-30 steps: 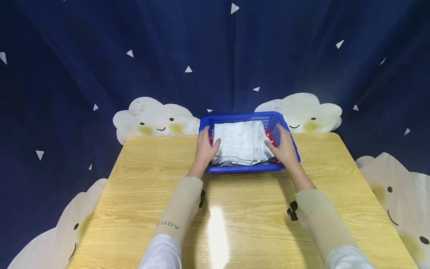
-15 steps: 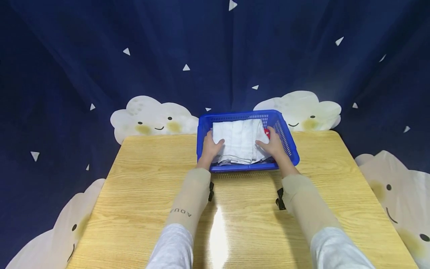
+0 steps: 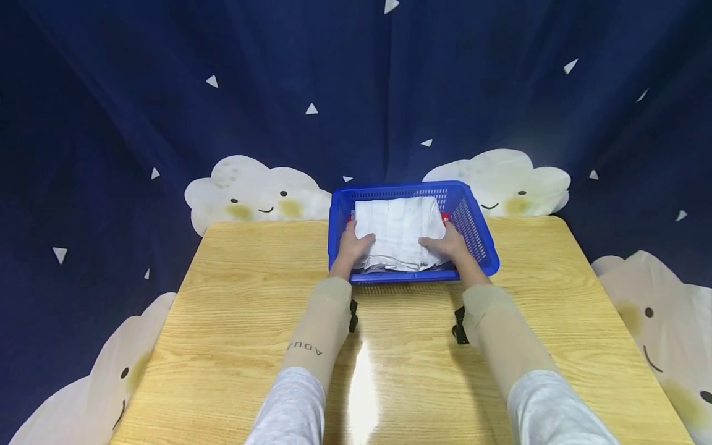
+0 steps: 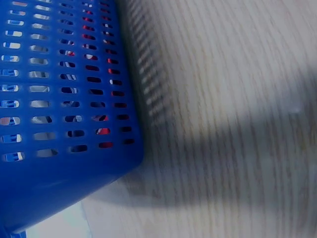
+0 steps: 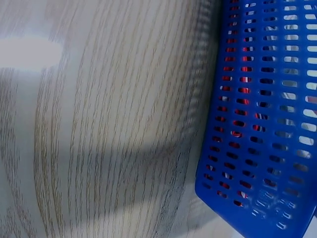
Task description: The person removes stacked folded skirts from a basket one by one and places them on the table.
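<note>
A folded white cloth (image 3: 396, 228) lies inside a blue plastic basket (image 3: 414, 277) at the back of the table. My left hand (image 3: 353, 245) grips the cloth's left side, its thumb on top and its other fingers down along the edge. On the opposite side my right hand (image 3: 449, 243) holds the cloth in the same way, thumb over the top. The fingertips of both hands are largely hidden in the basket. Bits of red fabric (image 3: 445, 217) show beside the cloth. Neither hand appears in the wrist views, where the perforated basket wall (image 4: 64, 99) fills one side.
The basket stands on a light wood table (image 3: 261, 296) near its far edge. Behind hangs a dark blue curtain (image 3: 267, 55) with white triangles and smiling clouds. Through the holes of the basket wall (image 5: 262, 109), red and white fabric is visible in the right wrist view.
Both hands have moved inward from the basket's sides onto the white cloth, thumbs now further over its top. Basket and cloth stay nearly in place.
</note>
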`<state>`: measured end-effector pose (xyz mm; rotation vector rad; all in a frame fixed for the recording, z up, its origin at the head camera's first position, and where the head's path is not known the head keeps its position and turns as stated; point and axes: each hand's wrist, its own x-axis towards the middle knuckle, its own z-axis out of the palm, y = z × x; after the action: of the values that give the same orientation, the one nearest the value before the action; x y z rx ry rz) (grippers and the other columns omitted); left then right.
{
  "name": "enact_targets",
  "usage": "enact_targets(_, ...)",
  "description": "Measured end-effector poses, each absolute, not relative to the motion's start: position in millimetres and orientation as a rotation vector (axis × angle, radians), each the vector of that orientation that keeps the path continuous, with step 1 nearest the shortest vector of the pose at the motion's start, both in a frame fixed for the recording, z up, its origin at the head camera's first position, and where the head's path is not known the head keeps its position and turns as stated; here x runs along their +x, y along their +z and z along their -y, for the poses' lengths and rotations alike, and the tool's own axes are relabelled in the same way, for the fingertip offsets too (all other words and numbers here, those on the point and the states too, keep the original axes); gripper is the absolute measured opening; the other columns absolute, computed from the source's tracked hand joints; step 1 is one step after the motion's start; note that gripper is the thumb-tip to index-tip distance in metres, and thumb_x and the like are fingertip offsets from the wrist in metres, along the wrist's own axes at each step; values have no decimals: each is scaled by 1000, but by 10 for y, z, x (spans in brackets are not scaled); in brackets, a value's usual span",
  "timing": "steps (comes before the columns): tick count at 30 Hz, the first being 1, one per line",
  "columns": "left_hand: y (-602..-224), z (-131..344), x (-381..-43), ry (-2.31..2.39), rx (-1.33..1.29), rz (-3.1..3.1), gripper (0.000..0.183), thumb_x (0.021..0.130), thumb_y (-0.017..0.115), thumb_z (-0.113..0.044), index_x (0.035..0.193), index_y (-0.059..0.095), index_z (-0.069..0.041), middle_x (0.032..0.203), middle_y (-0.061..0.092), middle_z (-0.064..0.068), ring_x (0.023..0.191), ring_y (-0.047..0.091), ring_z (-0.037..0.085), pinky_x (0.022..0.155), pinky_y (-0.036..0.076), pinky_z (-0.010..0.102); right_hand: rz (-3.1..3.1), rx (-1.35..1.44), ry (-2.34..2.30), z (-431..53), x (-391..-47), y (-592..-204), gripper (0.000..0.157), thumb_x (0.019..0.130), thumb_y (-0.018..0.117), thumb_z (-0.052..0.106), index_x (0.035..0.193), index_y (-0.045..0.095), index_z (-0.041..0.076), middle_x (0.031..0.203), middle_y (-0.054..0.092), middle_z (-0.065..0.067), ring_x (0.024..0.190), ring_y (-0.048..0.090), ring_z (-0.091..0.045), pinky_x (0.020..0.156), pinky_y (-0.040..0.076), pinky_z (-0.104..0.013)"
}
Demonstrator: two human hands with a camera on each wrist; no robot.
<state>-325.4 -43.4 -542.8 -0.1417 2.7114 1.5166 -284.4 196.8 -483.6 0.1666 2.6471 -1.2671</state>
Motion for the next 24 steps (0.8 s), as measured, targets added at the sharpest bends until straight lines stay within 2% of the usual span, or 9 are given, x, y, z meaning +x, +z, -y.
enact_targets(3,-5934,471,-3597,1519,-147,-2733,80,75,65,-44,139,31,-11,134,43,17,121,42,31,97,36,37,-2580,159,-1366,-1931,-2841,-4824,77,78,69,22,136,28,-8,131,40,-29,117,40,-39,100,32,-45)
enact_targets(5,-6246,508,-3788,1531,-148,-2707,82,73,67,-45,140,31,-14,135,43,15,121,42,30,95,37,36,-2560,160,-1425,-1908,-2837,-4824,80,77,70,18,138,24,-7,132,38,-29,119,38,-38,102,31,-44)
enact_targets(8,-6132,524,-3690,1609,-109,-2661,81,71,69,-40,139,33,-17,136,42,12,121,41,26,95,37,31,-2526,134,-1540,-1872,-2845,-4840,85,75,69,9,140,17,-6,136,33,-29,122,34,-38,103,28,-44)
enact_targets(13,-5669,508,-3462,1638,-183,-2543,79,71,70,-24,140,33,-17,141,37,9,127,35,24,102,31,33,-2383,79,-1747,-1835,-2855,-4873,80,74,63,-7,139,17,-7,135,31,-29,120,35,-37,102,31,-45)
enact_targets(15,-5820,523,-3566,1654,-171,-2544,81,71,71,-26,141,32,-19,141,37,9,127,35,24,102,31,36,-2357,105,-1770,-1828,-2850,-4876,80,74,61,-8,140,16,-5,137,31,-28,120,34,-36,101,31,-45)
enact_targets(18,-6256,558,-3818,1731,-109,-2590,83,67,74,-36,139,35,-25,135,43,7,120,43,20,95,38,32,-2345,183,-1752,-1824,-2841,-4866,79,76,60,-5,142,17,-2,138,31,-25,119,35,-34,101,32,-44)
enact_targets(20,-6351,558,-3857,1788,-65,-2629,81,65,73,-35,137,38,-23,129,48,9,114,47,20,90,42,31,-2337,232,-1744,-1829,-2838,-4851,77,76,61,-4,142,19,-1,137,33,-24,117,38,-33,99,34,-43)
enact_targets(22,-6055,539,-3698,1818,-87,-2572,77,68,72,-27,137,38,-22,128,48,10,114,46,20,91,41,31,-2318,259,-1765,-1837,-2841,-4823,76,76,61,-4,141,22,0,136,36,-23,114,40,-32,97,37,-42)
enact_targets(24,-5545,504,-3414,1823,-123,-2533,73,71,66,-14,138,38,-15,127,48,14,114,45,23,92,41,34,-2311,266,-1787,-1842,-2842,-4776,77,75,62,-4,141,23,1,134,38,-22,112,42,-31,94,40,-41)
